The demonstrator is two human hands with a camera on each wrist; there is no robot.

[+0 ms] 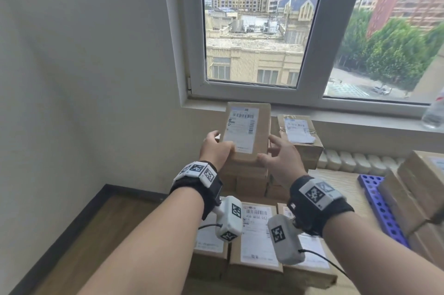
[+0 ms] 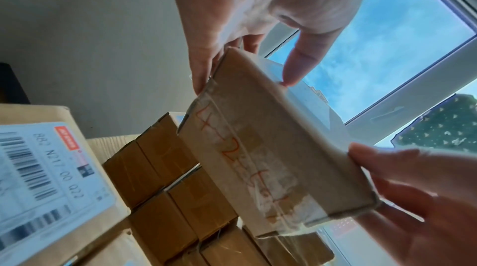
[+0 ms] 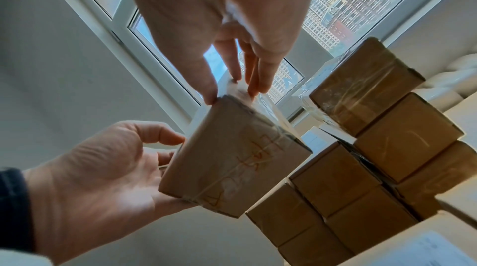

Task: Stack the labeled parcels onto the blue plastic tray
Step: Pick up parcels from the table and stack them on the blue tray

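Head view: both arms reach fwd, left hand (image 1: 215, 150) & right hand (image 1: 280, 158) grasp the parcel (image 1: 245, 132) by its side edges, held up over the stacked boxes (image 1: 249, 182) below the window (image 1: 264, 23). Label faces up, long axis runs away from the person. Blue tray (image 1: 379, 206) off to the right, boxes on it.
Left wrist: thumb on top, fingers (image 2: 204, 70) under; shows orange handwriting on the taped end.
Right wrist: right fingertips (image 3: 258, 86) pinch the far top corner, left palm cups the end face

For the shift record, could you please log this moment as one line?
left hand: grips labelled brown cardboard parcel | right hand: steadies it | parcel: held above stacked boxes
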